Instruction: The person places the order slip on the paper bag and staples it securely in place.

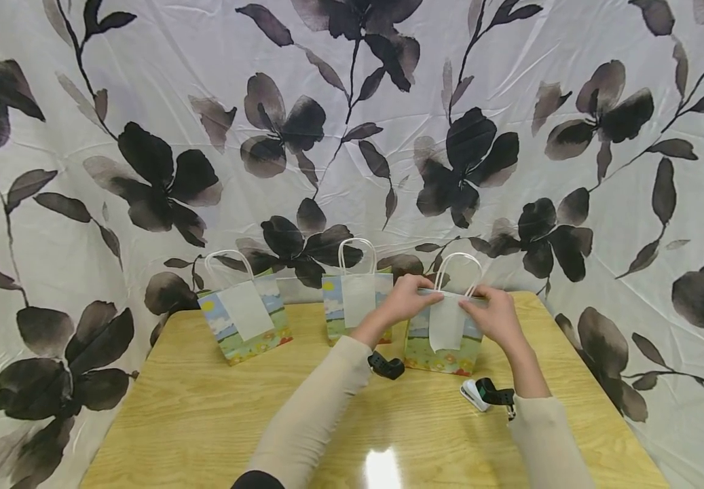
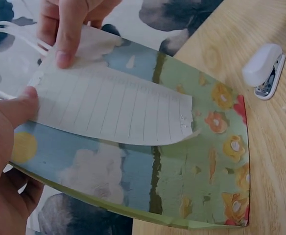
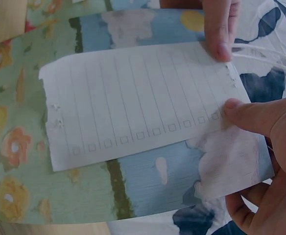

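Both hands are at the top edge of the rightmost paper gift bag [image 1: 415, 343], which has a painted sky, meadow and flowers. My left hand [image 1: 405, 300] pinches its upper left rim, thumb in front and fingers behind. On the other side, my right hand [image 1: 498, 316] pinches the rim, its thumb pressing the top of a lined paper sheet [image 3: 133, 105]. That sheet lies against the front of the bag, torn at its lower edge, which curls outward in the left wrist view. White twisted handles [image 1: 460, 257] rise between the hands. A white stapler [image 2: 264, 71] lies near the bag's base.
Two similar bags stand to the left on the wooden table [image 1: 205, 421]: a middle bag [image 1: 332, 305] and a tilted left bag [image 1: 278, 316], each with a white sheet on its front. Behind the table hangs a floral cloth [image 1: 339, 190].
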Action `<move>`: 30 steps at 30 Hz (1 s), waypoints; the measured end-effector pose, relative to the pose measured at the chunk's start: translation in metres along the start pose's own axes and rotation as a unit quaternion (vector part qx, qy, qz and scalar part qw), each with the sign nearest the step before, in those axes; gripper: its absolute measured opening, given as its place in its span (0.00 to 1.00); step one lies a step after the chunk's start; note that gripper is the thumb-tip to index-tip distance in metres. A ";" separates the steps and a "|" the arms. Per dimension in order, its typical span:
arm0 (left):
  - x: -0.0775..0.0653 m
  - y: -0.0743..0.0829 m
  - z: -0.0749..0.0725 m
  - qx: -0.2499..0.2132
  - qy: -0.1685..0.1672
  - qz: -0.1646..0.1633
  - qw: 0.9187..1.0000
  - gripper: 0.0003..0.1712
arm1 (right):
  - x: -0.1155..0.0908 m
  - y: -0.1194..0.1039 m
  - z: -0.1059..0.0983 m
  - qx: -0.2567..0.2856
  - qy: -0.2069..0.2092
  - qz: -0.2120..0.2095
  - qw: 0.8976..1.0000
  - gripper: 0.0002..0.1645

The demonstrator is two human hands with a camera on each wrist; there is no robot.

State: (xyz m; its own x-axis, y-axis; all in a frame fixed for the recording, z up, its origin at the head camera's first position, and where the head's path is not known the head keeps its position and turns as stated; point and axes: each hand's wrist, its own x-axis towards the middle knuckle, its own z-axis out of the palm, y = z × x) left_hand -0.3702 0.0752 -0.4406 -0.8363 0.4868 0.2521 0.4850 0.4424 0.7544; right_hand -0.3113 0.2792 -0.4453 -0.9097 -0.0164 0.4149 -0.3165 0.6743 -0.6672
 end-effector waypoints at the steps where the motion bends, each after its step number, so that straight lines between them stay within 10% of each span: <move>1: 0.000 0.000 0.000 0.004 0.002 0.002 1.000 0.12 | 0.000 0.000 0.000 -0.001 -0.002 0.002 1.000 0.09; 30: -0.004 0.000 -0.002 0.022 -0.005 0.001 1.000 0.14 | 0.000 0.002 0.002 0.005 0.025 -0.004 1.000 0.09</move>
State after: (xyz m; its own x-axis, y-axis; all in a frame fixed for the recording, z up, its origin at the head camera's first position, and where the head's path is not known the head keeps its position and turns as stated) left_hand -0.3675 0.0718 -0.4400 -0.8323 0.4961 0.2474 0.4983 0.4738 0.7261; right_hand -0.3122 0.2792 -0.4475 -0.8925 0.0159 0.4508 -0.3264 0.6670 -0.6698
